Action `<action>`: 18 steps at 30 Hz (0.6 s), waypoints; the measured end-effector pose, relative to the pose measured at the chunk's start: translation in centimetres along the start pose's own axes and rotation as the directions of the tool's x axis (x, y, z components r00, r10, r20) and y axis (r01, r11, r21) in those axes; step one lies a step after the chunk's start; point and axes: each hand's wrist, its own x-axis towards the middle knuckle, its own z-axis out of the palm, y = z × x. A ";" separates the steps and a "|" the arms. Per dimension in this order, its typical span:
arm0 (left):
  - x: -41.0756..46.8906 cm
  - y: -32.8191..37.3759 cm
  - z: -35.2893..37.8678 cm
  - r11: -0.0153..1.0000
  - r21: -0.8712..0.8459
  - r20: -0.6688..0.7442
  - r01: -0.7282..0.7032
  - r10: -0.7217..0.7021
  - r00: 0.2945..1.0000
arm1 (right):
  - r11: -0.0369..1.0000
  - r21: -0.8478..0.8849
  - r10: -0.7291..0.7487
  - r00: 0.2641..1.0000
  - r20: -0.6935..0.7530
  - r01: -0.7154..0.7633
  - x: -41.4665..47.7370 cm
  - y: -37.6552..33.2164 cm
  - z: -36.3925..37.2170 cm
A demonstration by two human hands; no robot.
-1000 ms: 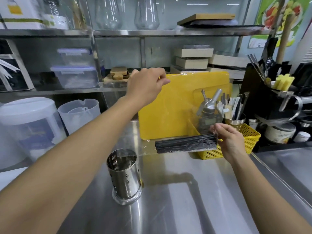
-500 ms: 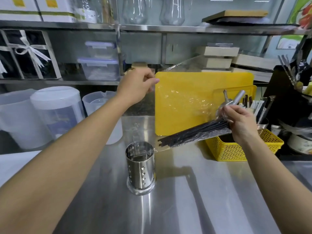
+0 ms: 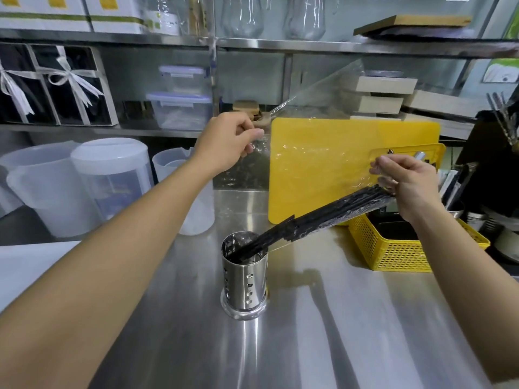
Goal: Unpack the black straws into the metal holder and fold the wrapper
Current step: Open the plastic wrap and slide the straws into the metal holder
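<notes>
A perforated metal holder (image 3: pixel 244 282) stands upright on the steel counter (image 3: pixel 309 332). A bundle of black straws (image 3: pixel 323 217) slants down to the left, and the lower ends of some straws lie inside the holder's mouth. Clear wrapper (image 3: pixel 317 130) is spread wide above the straws. My left hand (image 3: pixel 227 141) pinches the wrapper's upper left corner, well above the holder. My right hand (image 3: pixel 407 183) grips the upper right end of the straw bundle together with the wrapper there.
A yellow cutting board (image 3: pixel 337 153) leans upright behind the straws. A yellow mesh basket (image 3: pixel 393 248) sits at the right under my right hand. Translucent plastic jugs (image 3: pixel 106 175) stand at the left. Steel shelves with boxes and lidded containers (image 3: pixel 179 105) run along the back.
The straw bundle has tilted steeper and slid down to the left, so its lower ends now enter the holder. The wrapper is spread wider between my hands.
</notes>
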 end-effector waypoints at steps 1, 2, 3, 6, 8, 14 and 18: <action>0.0 -0.3 0.0 1.000 -0.011 0.002 0.004 -0.004 1.000 | 1.000 -0.013 -0.004 1.000 0.008 0.004 0.1 -0.1 0.1; 0.1 -0.5 -0.1 1.000 -0.024 0.006 0.010 -0.010 1.000 | 1.000 -0.028 -0.006 1.000 0.016 0.006 0.2 -0.2 0.2; 0.1 -0.8 -0.1 0.999 -0.036 0.011 0.017 -0.017 1.000 | 0.999 -0.041 -0.007 1.000 0.023 0.008 0.4 -0.4 0.3; 0.2 -1.8 -0.2 0.997 -0.058 0.003 0.041 -0.040 0.999 | 0.996 -0.080 -0.026 0.999 0.046 0.030 0.7 -1.3 0.9; 0.2 -2.5 -0.4 0.995 -0.084 -0.018 0.056 -0.058 0.998 | 0.993 -0.108 -0.048 0.997 0.065 0.055 0.8 -2.1 1.5; -0.2 -4.7 -1.3 0.980 -0.163 -0.048 0.116 -0.125 0.991 | 0.980 -0.168 -0.086 0.987 0.134 0.108 1.1 -3.9 3.5; -1.2 -6.1 -1.8 0.976 -0.171 -0.078 0.136 -0.151 0.985 | 0.967 -0.211 -0.107 0.978 0.178 0.144 1.1 -4.7 5.1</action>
